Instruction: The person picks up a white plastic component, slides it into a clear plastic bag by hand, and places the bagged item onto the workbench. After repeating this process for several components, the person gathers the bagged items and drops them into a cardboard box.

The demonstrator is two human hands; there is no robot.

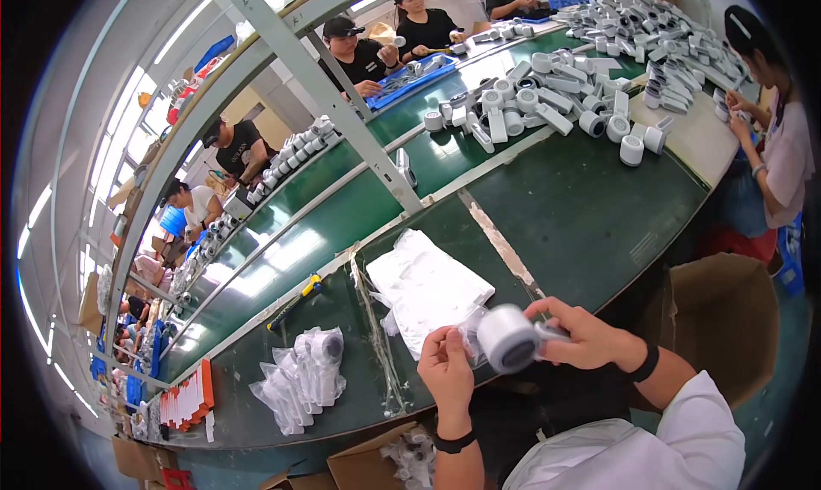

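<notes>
In front of my body, my right hand [586,334] is closed around the handle of a white handheld device [505,334] with a round head and a dark round end. The device is slightly blurred. To its left, my left hand [447,368] pinches the edge of a clear plastic bag [471,329], which lies against the device's head. How far the bag goes over the device I cannot tell. Just beyond my hands lies a stack of white plastic bags [428,280] on the dark green table [581,208].
Several bagged devices [310,370] lie on the left, near a yellow utility knife [295,302] and an orange box [188,398]. Many loose white devices [534,97] are heaped across the far side. A metal post [342,114] rises beyond the table. A cardboard box [723,315] stands right; co-workers sit around.
</notes>
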